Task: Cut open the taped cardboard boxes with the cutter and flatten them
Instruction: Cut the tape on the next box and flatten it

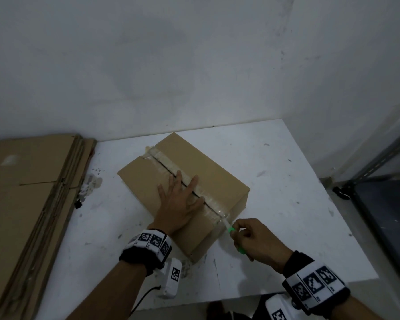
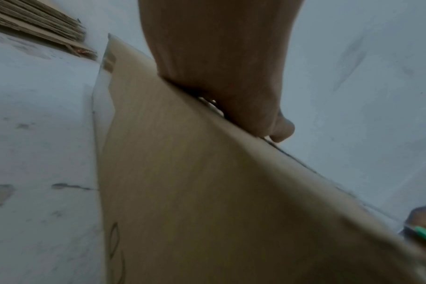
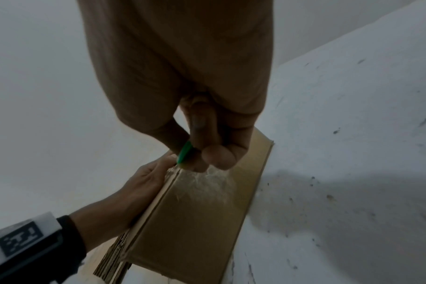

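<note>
Two hands work one box (image 1: 208, 172): right (image 1: 254, 241) grips one green cutter (image 1: 231, 230), left (image 1: 178, 204) presses flat, fingers straight.

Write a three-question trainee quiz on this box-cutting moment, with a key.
1. True or false: the left hand lies flat on the box.
2. The right hand grips the: A) tape roll B) cutter C) marker
3. Fill in: the flat cardboard stack lies to the box's ____.

Key: 1 true; 2 B, its tip at the tape on the box's near edge; 3 left.
</note>
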`<state>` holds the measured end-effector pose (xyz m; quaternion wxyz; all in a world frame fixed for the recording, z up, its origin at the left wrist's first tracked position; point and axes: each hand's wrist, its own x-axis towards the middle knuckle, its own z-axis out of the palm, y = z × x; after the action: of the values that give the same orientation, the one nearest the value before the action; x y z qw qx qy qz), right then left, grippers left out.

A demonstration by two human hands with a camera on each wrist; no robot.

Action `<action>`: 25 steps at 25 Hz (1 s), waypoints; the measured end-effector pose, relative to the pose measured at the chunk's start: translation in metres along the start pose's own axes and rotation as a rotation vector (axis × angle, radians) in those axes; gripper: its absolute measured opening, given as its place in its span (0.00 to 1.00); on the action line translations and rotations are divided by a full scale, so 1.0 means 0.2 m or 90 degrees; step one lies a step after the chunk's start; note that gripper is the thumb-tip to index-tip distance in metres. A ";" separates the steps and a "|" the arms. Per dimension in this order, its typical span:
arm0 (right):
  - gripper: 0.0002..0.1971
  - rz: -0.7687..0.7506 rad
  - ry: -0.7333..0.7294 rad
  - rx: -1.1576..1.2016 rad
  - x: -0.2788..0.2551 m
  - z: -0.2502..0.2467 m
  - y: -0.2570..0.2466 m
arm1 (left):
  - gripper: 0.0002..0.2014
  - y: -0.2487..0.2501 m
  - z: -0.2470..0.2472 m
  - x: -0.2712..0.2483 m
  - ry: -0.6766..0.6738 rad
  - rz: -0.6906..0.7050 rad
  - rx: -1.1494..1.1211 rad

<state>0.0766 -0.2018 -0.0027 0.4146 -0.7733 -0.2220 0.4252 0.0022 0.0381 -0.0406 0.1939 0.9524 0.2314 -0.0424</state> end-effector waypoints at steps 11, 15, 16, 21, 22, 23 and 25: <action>0.17 0.019 0.045 0.062 0.04 0.07 -0.04 | 0.35 0.02 0.03 0.00 0.045 -0.016 0.039; 0.15 0.033 -0.019 0.113 -0.05 0.07 -0.01 | 0.32 0.05 0.02 -0.01 0.072 -0.059 0.048; 0.15 0.032 -0.018 0.110 -0.06 0.07 -0.01 | 0.34 0.06 0.02 -0.01 0.075 -0.073 0.059; 0.13 0.054 -0.009 0.126 -0.05 0.09 -0.01 | 0.35 0.09 0.00 -0.03 0.137 -0.164 0.042; 0.13 0.046 -0.007 0.119 -0.06 0.10 -0.01 | 0.35 0.09 0.00 -0.03 0.146 -0.178 0.038; 0.13 0.037 -0.005 0.107 -0.06 0.10 -0.01 | 0.35 0.10 0.00 -0.04 0.148 -0.187 0.035; 0.14 0.025 0.003 0.081 -0.05 0.12 -0.01 | 0.36 0.10 -0.01 -0.03 0.134 -0.194 0.021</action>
<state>0.0507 -0.1970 -0.0026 0.4550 -0.7504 -0.1784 0.4450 0.0058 0.0200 -0.0310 0.1444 0.9084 0.3915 0.0251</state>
